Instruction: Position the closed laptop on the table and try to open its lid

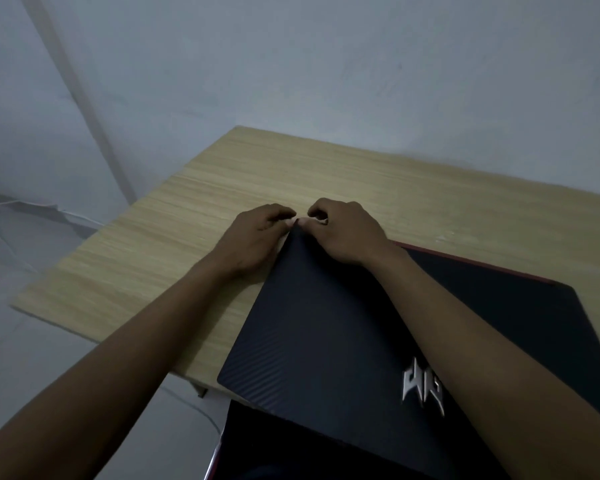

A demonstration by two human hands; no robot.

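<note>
Laptop (343, 323): closed, dark lid with a silver logo, lying skewed on the worktop (153, 254); its near corner overhangs the near edge, its far corner points away toward the wall.
Beneath the overhang: a second dark, red-edged object (291, 452), too dim to identify.
Forearms: both reach across, the right one over the lid.
Left hand (257, 237): at the far corner, on the bare-wood side, fingers (284, 213) curled together; whether they grip the lid edge I cannot tell.
Right hand (343, 233): resting on the lid at the same corner, fingers curled, tips pressed at the corner seam beside the left hand's.
Step in hand: likely hunting for the seam between lid and base to pry it up.
Doing it well: a corner gives poor leverage and twists the hinge; better to work from the middle of the front edge, one hand pinning the base, the other lifting slowly.
Risk: the overhang means upward force could tip or slide the machine; pushing it fully onto the wood first seems wise.
Far: plain pale wall (361, 64).
</note>
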